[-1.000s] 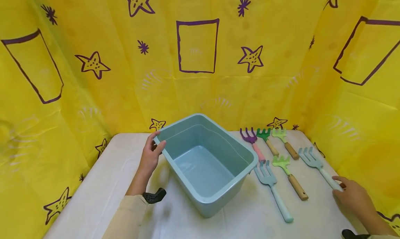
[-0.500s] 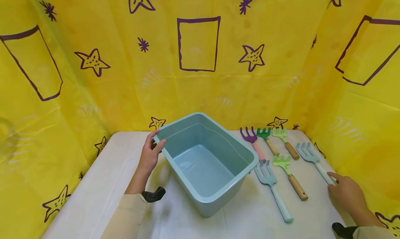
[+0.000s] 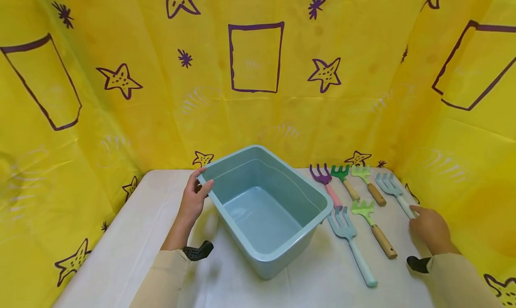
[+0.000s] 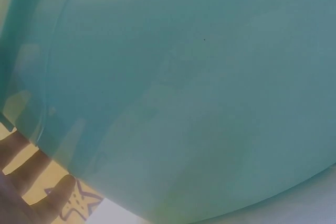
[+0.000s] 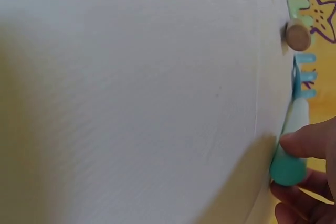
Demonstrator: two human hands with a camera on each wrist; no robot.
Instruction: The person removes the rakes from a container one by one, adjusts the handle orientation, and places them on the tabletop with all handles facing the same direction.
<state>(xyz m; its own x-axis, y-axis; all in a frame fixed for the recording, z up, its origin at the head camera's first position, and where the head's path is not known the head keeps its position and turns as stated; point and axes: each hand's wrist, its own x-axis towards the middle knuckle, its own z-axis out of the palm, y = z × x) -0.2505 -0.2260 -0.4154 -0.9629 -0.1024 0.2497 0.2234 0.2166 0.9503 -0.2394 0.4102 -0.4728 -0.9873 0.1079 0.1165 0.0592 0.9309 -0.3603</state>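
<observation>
Gripping the pale blue rake's handle (image 3: pixel 404 207), our right hand (image 3: pixel 429 229) has slid it toward the frame's upper right, while our left hand (image 3: pixel 193 199) still grips the tub's rim (image 3: pixel 209 176).

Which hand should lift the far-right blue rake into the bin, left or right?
Right. The right hand already pinches the blue rake by its handle, as the right wrist view shows. The left hand grips the rim of the bin, on the far side from the rakes.
</observation>
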